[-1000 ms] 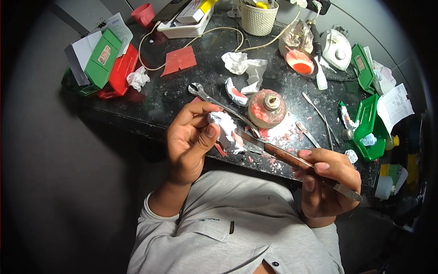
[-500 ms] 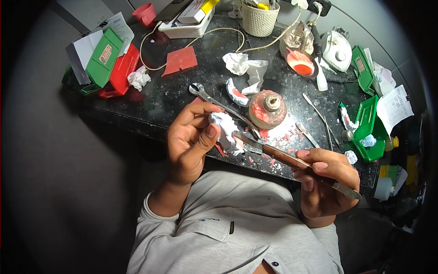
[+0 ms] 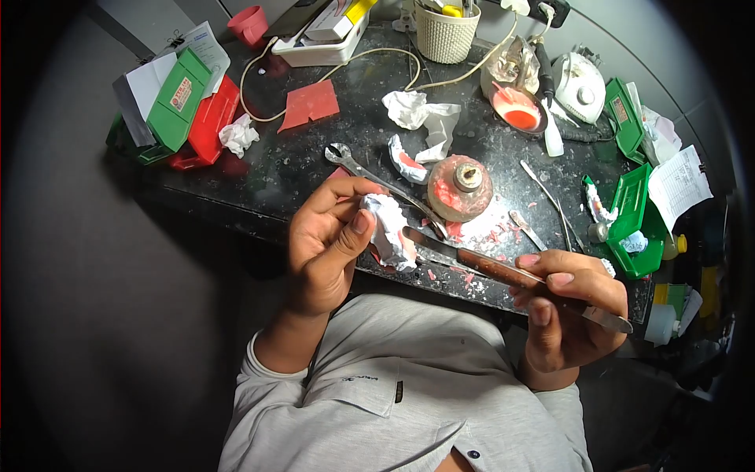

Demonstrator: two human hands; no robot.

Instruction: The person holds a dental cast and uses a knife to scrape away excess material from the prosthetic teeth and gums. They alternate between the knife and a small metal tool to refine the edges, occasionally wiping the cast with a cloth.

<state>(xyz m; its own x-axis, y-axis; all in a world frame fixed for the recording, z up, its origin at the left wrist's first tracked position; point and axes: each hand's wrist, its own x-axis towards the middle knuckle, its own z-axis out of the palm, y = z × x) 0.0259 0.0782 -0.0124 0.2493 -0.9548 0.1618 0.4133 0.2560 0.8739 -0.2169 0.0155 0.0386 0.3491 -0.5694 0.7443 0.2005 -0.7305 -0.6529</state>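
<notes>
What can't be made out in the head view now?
All head view:
White plaster-like piece: part covered by left hand.
Brown wooden-handled metal knife: mid-handle covered by right hand; whether its tip touches the piece, too small.
White woven basket: contents' tops cut off by upper edge.
Clipped white paper sheet at right: writing too small.

Honestly, can't make out a single full word. There's a red-and-white sticker on the green box lid at upper left, plus another small label on the green lid at upper right. Blue marks, maybe handwritten characters, on the white lump at right. Print on the sheet beside it and stitching on the shirt, bottom center: too small.
</notes>
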